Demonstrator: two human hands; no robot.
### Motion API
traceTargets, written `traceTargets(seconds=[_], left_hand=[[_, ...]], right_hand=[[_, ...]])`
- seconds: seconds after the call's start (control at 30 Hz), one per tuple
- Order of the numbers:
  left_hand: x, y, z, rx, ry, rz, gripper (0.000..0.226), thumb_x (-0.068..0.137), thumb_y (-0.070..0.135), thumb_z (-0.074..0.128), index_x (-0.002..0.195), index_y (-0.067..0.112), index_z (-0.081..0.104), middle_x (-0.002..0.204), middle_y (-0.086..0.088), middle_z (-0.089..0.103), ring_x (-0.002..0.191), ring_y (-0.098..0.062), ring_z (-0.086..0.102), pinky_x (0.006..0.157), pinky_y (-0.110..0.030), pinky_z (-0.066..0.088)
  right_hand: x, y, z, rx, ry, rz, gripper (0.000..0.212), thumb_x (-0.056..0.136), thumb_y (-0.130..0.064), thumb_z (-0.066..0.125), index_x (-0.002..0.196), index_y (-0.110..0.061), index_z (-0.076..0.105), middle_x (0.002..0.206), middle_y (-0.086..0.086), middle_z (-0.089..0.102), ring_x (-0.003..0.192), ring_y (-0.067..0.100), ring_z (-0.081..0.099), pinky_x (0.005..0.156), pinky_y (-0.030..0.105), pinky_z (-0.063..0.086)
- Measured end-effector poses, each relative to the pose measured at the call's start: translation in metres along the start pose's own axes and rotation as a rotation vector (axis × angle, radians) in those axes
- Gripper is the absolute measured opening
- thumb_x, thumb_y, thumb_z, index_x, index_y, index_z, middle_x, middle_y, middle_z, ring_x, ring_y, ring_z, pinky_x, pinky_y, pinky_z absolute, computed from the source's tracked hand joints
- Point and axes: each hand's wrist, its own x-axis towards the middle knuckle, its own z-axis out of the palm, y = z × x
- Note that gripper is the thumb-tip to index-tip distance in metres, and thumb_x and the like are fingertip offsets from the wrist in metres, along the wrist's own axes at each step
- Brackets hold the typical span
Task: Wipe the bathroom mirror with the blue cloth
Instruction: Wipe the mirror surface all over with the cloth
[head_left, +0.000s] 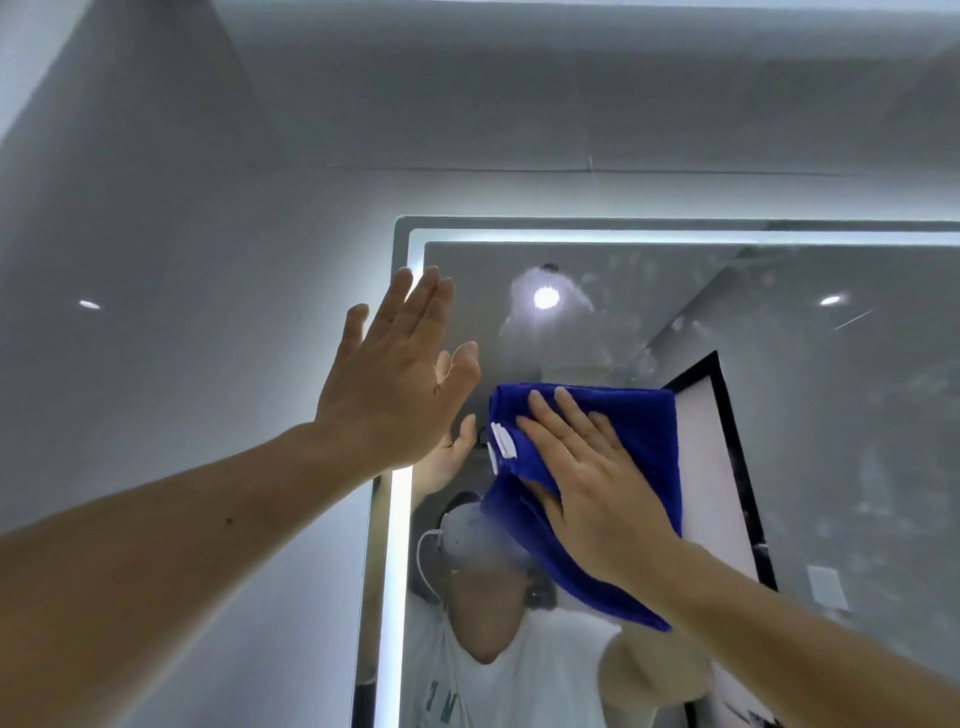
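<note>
— So, from the left, what have you got?

— Grey wall (182, 260) first, then the left hand (395, 374), raised at the mirror's (831, 467) left edge, a little below its top left corner. Its fingers (415, 306) are straight and close together, released, holding nothing. The palm faces the glass and covers part of the lit strip (402, 545) that runs along that edge. I can't tell whether it touches the glass or stops just short of it.

— And the cloth?

— The blue cloth (639, 431) is folded and lies on the glass just right of that hand, in the upper left part of the mirror. A white tag (503, 440) sticks out at its left side, and its lower end hangs down under the wrist.

— Who's got it?

— The right hand (587, 467) lies flat on top, fingers (571, 410) straight and slightly spread, pressing the cloth to the glass rather than clutching it. The thumb is partly hidden by a fold.

— Anything further right?

— Above the cloth, a ceiling lamp (545, 297) glares in the reflection. Pale smears (644, 358) cloud the glass near it, and a black door frame (737, 457) shows in the reflection just beside the cloth's right edge.
</note>
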Motion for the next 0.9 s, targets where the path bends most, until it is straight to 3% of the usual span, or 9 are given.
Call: traceTargets(seconds=[0.1, 0.2, 0.37, 0.53, 0.7, 0.9], left_hand=[[0.010, -0.001, 0.004, 0.008, -0.017, 0.007, 0.074, 0.090, 0.060, -0.001, 0.156, 0.026, -0.007, 0.163, 0.011, -0.013, 0.148, -0.006, -0.018, 0.120, -0.037, -0.010], [0.019, -0.001, 0.007, -0.005, -0.021, -0.023, 0.075, 0.090, 0.063, -0.003, 0.156, 0.027, -0.006, 0.163, 0.010, -0.012, 0.148, -0.006, -0.018, 0.119, -0.037, -0.010], [0.022, -0.003, 0.011, -0.008, 0.051, -0.002, 0.074, 0.088, 0.063, -0.003, 0.155, 0.032, -0.008, 0.161, 0.017, -0.016, 0.140, 0.003, -0.028, 0.110, -0.027, -0.020], [0.031, -0.010, 0.002, 0.002, 0.069, 0.026, 0.073, 0.087, 0.063, -0.005, 0.154, 0.035, -0.010, 0.156, 0.022, -0.022, 0.133, 0.008, -0.035, 0.107, -0.023, -0.024], [0.038, -0.010, -0.002, 0.004, 0.051, 0.001, 0.075, 0.086, 0.061, -0.003, 0.155, 0.033, -0.008, 0.161, 0.017, -0.017, 0.144, 0.001, -0.023, 0.115, -0.030, -0.016], [0.043, 0.001, 0.005, 0.001, 0.040, -0.018, 0.075, 0.087, 0.061, -0.005, 0.155, 0.030, -0.008, 0.162, 0.013, -0.014, 0.146, -0.003, -0.021, 0.117, -0.032, -0.013]], right_hand=[[0.033, 0.010, -0.014, -0.010, -0.020, -0.041, 0.058, 0.100, -0.044, 0.019, 0.153, -0.022, 0.028, 0.162, -0.006, 0.014, 0.151, 0.013, 0.003, 0.121, 0.034, 0.003], [0.089, 0.023, -0.025, 0.028, 0.024, 0.016, 0.054, 0.103, -0.040, 0.027, 0.154, -0.024, 0.024, 0.164, -0.006, 0.011, 0.151, 0.014, 0.002, 0.118, 0.033, -0.001], [0.180, 0.055, -0.043, 0.038, 0.074, 0.141, 0.050, 0.106, -0.033, 0.033, 0.153, -0.022, 0.024, 0.164, -0.002, 0.012, 0.151, 0.020, 0.004, 0.120, 0.041, 0.005], [0.244, 0.075, -0.070, 0.010, 0.000, 0.281, 0.050, 0.104, -0.029, 0.033, 0.152, -0.016, 0.024, 0.161, 0.003, 0.020, 0.149, 0.027, 0.010, 0.118, 0.048, 0.013], [0.223, 0.066, -0.053, 0.015, 0.103, 0.253, 0.057, 0.104, -0.040, 0.025, 0.156, -0.021, 0.015, 0.165, 0.001, 0.007, 0.151, 0.024, 0.000, 0.120, 0.045, 0.003], [0.141, 0.039, -0.030, 0.038, 0.140, 0.057, 0.053, 0.102, -0.042, 0.033, 0.153, -0.029, 0.025, 0.163, -0.008, 0.013, 0.151, 0.014, 0.003, 0.117, 0.033, -0.005]])
